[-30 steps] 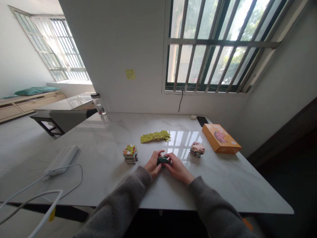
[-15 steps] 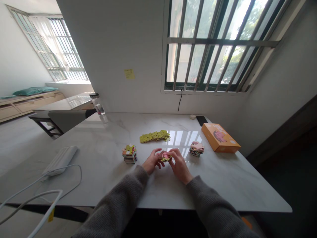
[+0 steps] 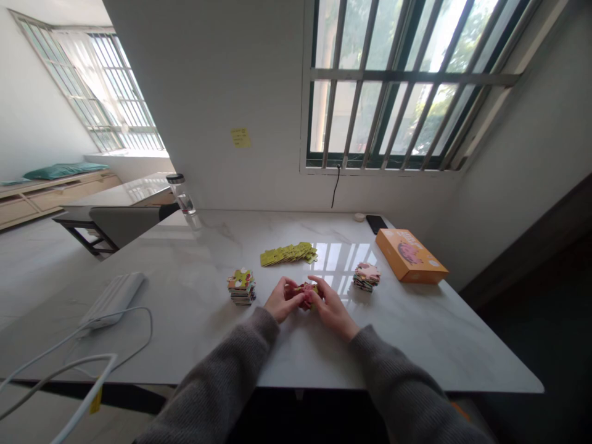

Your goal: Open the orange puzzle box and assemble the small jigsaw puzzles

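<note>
Desk (image 3: pixel 416 339): pale and glossy, it carried all I was watching; on such a smooth top, loose pieces would probably slide if bumped.
Box (image 3: pixel 411 256): orange, it lay flat at the far right, well apart from both hands.
Left hand (image 3: pixel 280 301): it was curled inward, its grip pinched on one side of the held pieces (image 3: pixel 307 299).
Right hand (image 3: pixel 333 310): it faced the other, its grip drawn in on the opposite side, only a small gap between the two.
Row (image 3: pixel 287 254): yellow-green pieces leaned overlapping beyond the hands; a forward brush might fan them apart.
Left stack (image 3: pixel 242 288): uneven, it stood near the left hand; a sideways sweep could topple it.
Right stack (image 3: pixel 366 277): pink-topped and ragged, it risked the same knock.
Held pieces: pinkish and partly covered, number unclear; uneven squeezing might pop one loose.
</note>
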### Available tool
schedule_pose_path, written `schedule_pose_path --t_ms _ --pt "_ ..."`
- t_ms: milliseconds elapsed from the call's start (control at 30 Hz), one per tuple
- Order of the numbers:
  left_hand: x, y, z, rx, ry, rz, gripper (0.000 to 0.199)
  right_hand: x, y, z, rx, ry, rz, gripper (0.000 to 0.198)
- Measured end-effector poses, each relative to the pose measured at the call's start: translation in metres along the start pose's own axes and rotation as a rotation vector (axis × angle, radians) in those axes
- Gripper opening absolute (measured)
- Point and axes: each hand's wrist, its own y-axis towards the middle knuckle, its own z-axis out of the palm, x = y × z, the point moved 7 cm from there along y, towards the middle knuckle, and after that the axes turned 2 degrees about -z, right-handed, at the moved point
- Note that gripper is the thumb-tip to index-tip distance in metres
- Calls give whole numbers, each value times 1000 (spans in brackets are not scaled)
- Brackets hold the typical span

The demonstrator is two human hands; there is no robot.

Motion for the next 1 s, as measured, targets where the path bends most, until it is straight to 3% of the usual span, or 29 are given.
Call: schedule_pose_path --t_ms 167,333,433,633,800,1000 --pt "-13 -8 -1 -35 634 170 16 -13 9 -17 -37 -410 1 36" --pt "-17 -13 11 60 864 345 53 -16 12 -3 144 -710 -91 34" --pt "-13 -11 14 108 902 353 59 -12 12 3 134 -808 -163 25" --pt "-9 -6 14 105 927 326 49 -3 12 -5 10 -729 -195 6" --pt "-6 -3 13 92 936 322 44 6 4 -20 -9 -534 -188 11" --pt "-22 -5 9 63 942 440 44 6 0 -33 -36 -398 -158 20"
